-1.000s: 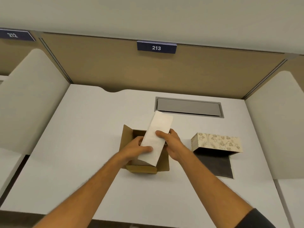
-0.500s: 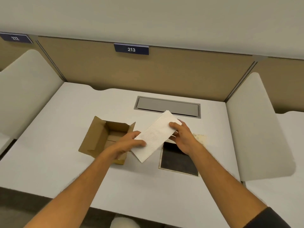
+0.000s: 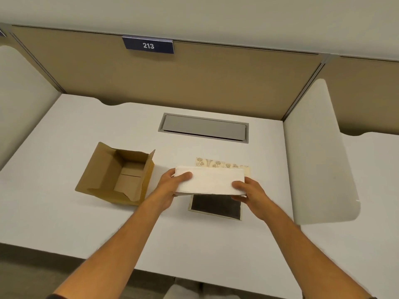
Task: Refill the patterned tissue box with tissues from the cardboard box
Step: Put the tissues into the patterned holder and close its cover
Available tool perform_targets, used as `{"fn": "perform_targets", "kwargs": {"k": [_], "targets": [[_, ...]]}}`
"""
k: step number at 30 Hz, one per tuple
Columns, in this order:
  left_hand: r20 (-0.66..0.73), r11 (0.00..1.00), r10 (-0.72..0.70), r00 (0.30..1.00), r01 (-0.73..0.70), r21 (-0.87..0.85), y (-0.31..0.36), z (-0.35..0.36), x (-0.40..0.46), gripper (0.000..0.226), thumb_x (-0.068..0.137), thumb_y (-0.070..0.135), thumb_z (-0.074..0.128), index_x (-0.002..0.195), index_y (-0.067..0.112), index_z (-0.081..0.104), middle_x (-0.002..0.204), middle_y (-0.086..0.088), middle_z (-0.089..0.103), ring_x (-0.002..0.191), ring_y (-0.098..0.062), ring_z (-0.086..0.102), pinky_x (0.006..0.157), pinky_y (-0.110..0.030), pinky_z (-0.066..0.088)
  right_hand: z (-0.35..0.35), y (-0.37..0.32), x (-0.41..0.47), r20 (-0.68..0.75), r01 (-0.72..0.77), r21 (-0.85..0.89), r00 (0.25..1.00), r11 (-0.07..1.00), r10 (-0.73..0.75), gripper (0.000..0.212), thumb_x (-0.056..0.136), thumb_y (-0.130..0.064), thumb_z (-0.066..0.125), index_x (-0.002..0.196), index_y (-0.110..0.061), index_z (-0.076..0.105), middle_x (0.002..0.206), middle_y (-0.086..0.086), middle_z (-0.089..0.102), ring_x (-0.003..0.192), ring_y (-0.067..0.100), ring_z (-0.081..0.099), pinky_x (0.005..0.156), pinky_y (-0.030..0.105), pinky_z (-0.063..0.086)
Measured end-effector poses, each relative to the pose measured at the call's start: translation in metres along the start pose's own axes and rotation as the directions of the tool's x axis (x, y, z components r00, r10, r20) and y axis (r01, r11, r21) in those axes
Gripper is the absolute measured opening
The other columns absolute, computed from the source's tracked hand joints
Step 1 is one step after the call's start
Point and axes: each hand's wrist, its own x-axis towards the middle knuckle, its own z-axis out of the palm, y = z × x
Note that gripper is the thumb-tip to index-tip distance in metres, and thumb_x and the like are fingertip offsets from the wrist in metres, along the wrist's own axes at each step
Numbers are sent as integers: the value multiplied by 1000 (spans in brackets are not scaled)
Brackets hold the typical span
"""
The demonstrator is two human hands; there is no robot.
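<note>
A white stack of tissues (image 3: 210, 182) lies level between both hands, just above the patterned tissue box (image 3: 218, 163). My left hand (image 3: 172, 186) grips its left end and my right hand (image 3: 248, 192) grips its right end. Only the box's floral far side shows behind the stack; its dark flat lid or base panel (image 3: 216, 206) lies on the desk in front. The open brown cardboard box (image 3: 116, 175) stands to the left with its flaps up, and its inside looks empty.
The white desk (image 3: 86, 223) has a grey cable hatch (image 3: 204, 128) at the back. White side dividers (image 3: 317, 158) rise at right and left, and a tan back panel carries a sign reading 213 (image 3: 148, 45).
Both hands carried the tissue stack from over the cardboard box to the right and turned it level over the patterned box. The view also shifted.
</note>
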Motion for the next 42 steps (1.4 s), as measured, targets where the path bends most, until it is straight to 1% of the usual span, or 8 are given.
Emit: {"fn": "perform_targets", "kwargs": {"k": [9,13,19,23,28,32,37,42], "targets": [[-41,994,-69,997,72,80,-55,18,32,40,85,21,77,122,13,63,114,-5,72,101,-21,68,75,-33,57,-27,55,14,-142,-192,-148,975,970,172,28,81,-18,71,109,-14,68,111,2,74,104,25,68,96,49,54],[-18,981,-144,989,145,131,-77,25,49,26,89,11,60,114,18,66,110,-2,72,97,-17,67,67,-27,52,-32,77,21,-207,-249,-144,954,958,217,22,83,-19,69,104,-15,69,107,1,73,97,20,66,73,35,53],[4,974,-93,996,91,206,-91,43,82,34,95,9,50,126,19,60,116,3,68,103,-12,62,71,-23,49,-41,97,53,-298,-209,-121,940,970,165,16,90,-19,64,105,-16,67,106,1,71,94,19,65,68,29,50],[-42,967,-8,999,18,255,-103,46,98,41,96,9,49,134,22,55,128,2,64,111,-12,60,87,-25,48,-39,111,77,-372,-180,-213,924,960,91,24,91,-24,62,113,-14,64,110,2,69,98,21,64,79,34,53],[-85,898,-29,996,63,435,-128,50,99,57,100,12,46,154,20,29,151,1,43,137,-22,42,115,-40,36,-34,140,83,-433,-186,-368,901,911,9,42,94,-26,58,133,-10,53,126,8,58,111,24,56,97,38,48],[-71,876,-46,996,75,476,-128,54,98,69,97,5,41,158,22,14,161,-2,29,145,-24,31,118,-42,32,-33,145,82,-423,-179,-407,906,896,-11,51,95,-26,56,143,-11,45,137,10,55,124,28,52,107,47,44],[-55,869,-54,997,74,489,-128,54,99,74,95,4,43,159,25,12,160,-1,32,140,-24,37,112,-34,37,-27,152,77,-442,-175,-458,895,872,-52,50,96,-23,56,142,-6,44,138,14,53,126,30,49,100,32,38],[-1,876,-57,998,51,479,-127,55,102,77,94,5,48,158,27,12,158,1,35,138,-22,39,113,-34,36,-29,155,80,-446,-187,-486,893,854,-58,49,98,-24,54,141,-4,41,133,17,49,125,32,47,103,36,38]]}}
